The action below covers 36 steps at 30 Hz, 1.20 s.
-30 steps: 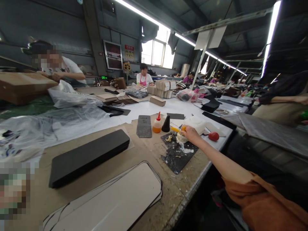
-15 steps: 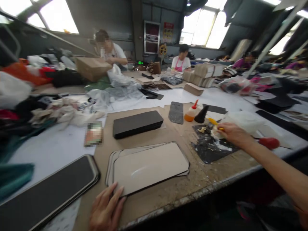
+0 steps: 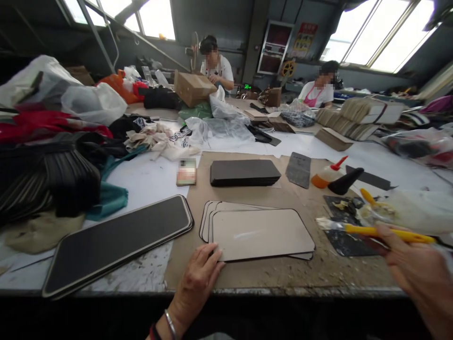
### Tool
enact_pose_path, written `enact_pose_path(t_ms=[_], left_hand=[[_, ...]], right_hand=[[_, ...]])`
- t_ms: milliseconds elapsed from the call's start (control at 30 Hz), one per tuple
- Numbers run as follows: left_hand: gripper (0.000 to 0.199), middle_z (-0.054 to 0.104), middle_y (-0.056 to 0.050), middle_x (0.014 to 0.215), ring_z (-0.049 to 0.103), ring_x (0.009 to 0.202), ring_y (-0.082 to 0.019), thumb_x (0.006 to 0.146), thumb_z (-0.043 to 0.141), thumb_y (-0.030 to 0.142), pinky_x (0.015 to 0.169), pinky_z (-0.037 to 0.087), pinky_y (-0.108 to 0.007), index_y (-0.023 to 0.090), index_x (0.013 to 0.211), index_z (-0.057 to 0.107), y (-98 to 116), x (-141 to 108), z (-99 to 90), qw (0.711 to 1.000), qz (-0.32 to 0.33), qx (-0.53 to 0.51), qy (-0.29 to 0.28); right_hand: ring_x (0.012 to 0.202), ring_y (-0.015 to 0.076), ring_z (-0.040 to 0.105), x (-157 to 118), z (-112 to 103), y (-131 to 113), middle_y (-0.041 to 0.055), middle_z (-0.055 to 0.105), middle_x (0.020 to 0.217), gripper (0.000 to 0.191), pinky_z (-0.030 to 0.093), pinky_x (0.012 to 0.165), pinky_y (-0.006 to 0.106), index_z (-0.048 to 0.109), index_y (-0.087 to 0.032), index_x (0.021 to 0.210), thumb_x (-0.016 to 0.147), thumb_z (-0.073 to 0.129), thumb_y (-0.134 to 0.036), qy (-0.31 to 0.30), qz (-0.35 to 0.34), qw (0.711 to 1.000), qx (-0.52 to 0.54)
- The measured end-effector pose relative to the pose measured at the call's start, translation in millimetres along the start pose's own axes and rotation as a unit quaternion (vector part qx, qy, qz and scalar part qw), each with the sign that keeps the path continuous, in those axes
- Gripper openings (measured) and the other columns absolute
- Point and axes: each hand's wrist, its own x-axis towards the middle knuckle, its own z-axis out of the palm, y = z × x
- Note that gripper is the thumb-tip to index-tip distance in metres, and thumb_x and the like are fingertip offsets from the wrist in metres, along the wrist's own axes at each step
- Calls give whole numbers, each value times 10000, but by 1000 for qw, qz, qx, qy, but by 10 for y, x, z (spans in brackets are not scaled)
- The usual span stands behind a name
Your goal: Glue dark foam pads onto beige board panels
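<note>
My right hand (image 3: 412,262) is closed around a paint brush (image 3: 361,230) with a yellow handle. Its pale bristles point left, above a glue-smeared black sheet (image 3: 345,245). The fingertips of my left hand (image 3: 198,274) rest on the lower left corner of the top beige panel (image 3: 262,233), fingers stretched out. That rounded-corner panel has dark edges, a shiny streak on its face, and lies on similar panels fanned out slightly beneath it. Behind them is a neat stack of dark grey boards (image 3: 244,172).
Long black panels with pale borders (image 3: 120,243) lie at the left. At the right stand a glue bottle (image 3: 322,178) with a red nozzle, a black cone (image 3: 345,182) and a translucent plastic bag (image 3: 417,208). Cloth and bags heap up at far left; two people sit across the table.
My right hand has drawn the brush back from the glue-smeared sheet toward me, its bristles now in plain sight. The view has swung left. My left hand stays at the panel's corner.
</note>
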Motion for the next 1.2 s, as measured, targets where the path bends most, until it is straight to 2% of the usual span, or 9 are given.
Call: enact_pose_path(t_ms=[67,167,233,333,500,733,900,1000,1200], left_hand=[[216,624,-89,1036,580,1013,-184,836,538,159,888,526,-336,177,1044,592,-7,-1,-1,1000,4,-3,10],[207,627,-91,1019,585,1003,-188,833,543,160,869,537,-332,170,1033,596,-9,3,5,1000,11,-1,16],[205,628,-91,1020,587,998,-190,837,538,163,862,541,-335,173,1033,597,-10,3,12,1000,14,5,16],[187,633,-90,1015,597,979,-190,844,530,180,853,546,-339,175,1016,605,-12,0,24,1000,13,10,23],[185,640,-85,994,603,968,-190,850,522,189,844,549,-339,176,1013,609,-18,4,25,999,11,3,30],[209,623,-104,1011,596,972,-195,858,508,186,829,551,-331,149,1048,587,-51,18,5,998,47,8,34],[226,610,-124,1016,598,963,-201,874,476,194,797,562,-337,122,1061,581,-94,21,36,995,84,17,51],[239,600,-134,1041,599,977,-202,878,463,179,805,564,-342,111,1081,569,-105,3,54,995,87,17,48],[231,593,-139,1058,592,1009,-206,865,478,141,826,562,-347,109,1079,560,-86,-25,56,997,70,9,42]], right_hand=[[816,265,646,-431,561,-181,44,600,813,305,543,802,503,612,-271,674,554,752,-515,-17,64,995,69],[765,209,646,-938,1270,-392,25,597,822,382,580,765,423,602,-196,764,584,757,-496,-155,91,977,113],[720,177,639,-1148,1601,-463,15,590,801,391,585,743,377,588,-170,802,636,728,-495,-227,90,962,125],[702,157,628,-1292,1877,-482,10,578,784,410,582,723,343,571,-153,814,658,709,-506,-275,85,949,130],[712,155,622,-1183,1811,-403,13,570,800,408,575,723,326,578,-152,814,661,707,-507,-243,54,965,85],[653,185,640,-630,1084,-132,32,605,773,439,566,651,351,585,-155,803,653,677,-557,-86,-4,995,-44],[619,191,617,-473,776,-91,60,627,723,394,520,628,329,595,-168,774,735,576,-560,1,-114,972,-206],[671,192,603,-588,913,-160,69,631,753,347,488,686,328,589,-179,762,801,507,-514,5,-201,944,-261],[750,178,571,-1052,1599,-351,54,597,785,181,466,719,304,562,-189,795,866,488,-337,-94,-300,931,-188]])
